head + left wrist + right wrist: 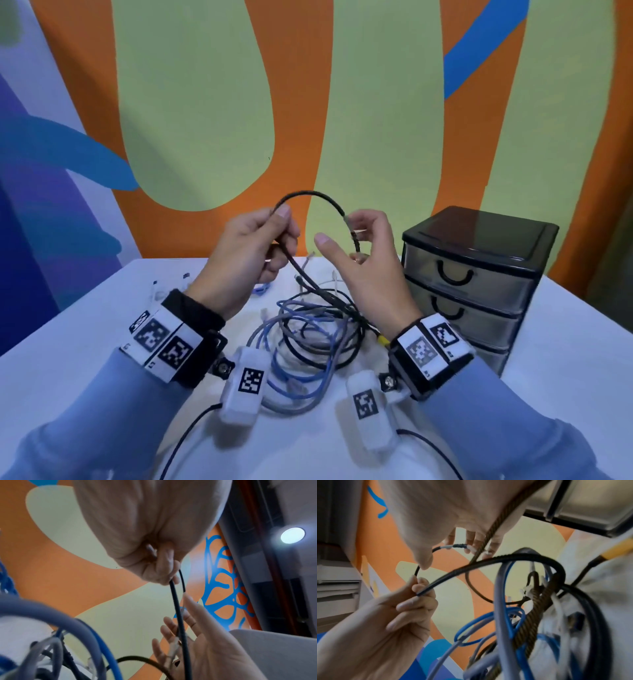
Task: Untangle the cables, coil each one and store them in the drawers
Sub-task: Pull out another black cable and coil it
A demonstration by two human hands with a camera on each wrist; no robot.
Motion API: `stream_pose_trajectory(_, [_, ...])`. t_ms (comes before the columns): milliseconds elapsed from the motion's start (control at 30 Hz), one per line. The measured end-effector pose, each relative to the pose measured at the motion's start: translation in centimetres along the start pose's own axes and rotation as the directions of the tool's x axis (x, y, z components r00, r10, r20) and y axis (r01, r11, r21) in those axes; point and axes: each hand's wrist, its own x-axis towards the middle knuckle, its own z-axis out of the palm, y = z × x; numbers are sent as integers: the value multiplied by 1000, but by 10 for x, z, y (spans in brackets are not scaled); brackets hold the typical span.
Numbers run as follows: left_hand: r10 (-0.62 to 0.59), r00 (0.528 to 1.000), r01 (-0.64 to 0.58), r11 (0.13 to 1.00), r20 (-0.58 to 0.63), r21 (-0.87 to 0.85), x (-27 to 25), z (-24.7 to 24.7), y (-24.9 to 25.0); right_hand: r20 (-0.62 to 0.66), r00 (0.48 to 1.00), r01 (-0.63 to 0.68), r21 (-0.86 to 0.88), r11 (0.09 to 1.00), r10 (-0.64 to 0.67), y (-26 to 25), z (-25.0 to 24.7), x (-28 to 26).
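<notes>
A thin black cable (315, 194) arcs up between my two raised hands above the table. My left hand (260, 240) grips it in a fist, thumb on top, and from there it runs down into the tangle of blue, grey and black cables (308, 329) on the white table (85, 342). My right hand (363, 260) holds the cable's free end in its curled fingers, thumb standing apart. In the right wrist view the pale connector (471, 548) lies at those fingertips. The black three-drawer unit (479, 240) stands at the right with all drawers closed.
A yellow-tipped plug (382, 340) pokes out of the tangle beside my right wrist. Small white cables (157, 291) lie at the back left of the table. A painted wall rises right behind the table's far edge.
</notes>
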Motion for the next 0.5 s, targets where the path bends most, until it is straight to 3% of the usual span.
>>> stream_pose_trajectory(133, [75,985,-115,955,-154,-272,-2,-8,9,118,987,120,-69,990,-111,-13,1,-7])
stream_pose_trajectory(233, [82,946,-213,887,-315,-410,-2,-22,21,316,947,76,-48,996,-57,-9,0,-6])
stream_pose_trajectory(300, [72,905,-275,851,-419,-447,-1,-37,26,377,926,52,-62,997,-25,-5,-1,-6])
stream_pose_trajectory(400, [55,842,-314,859,-537,-405,-1,-59,26,314,949,15,0,1000,-15,-2,-6,-1])
stream_pose_trajectory(500, [91,786,-240,957,-611,-166,4,-72,17,223,975,-6,82,997,-12,-5,-10,3])
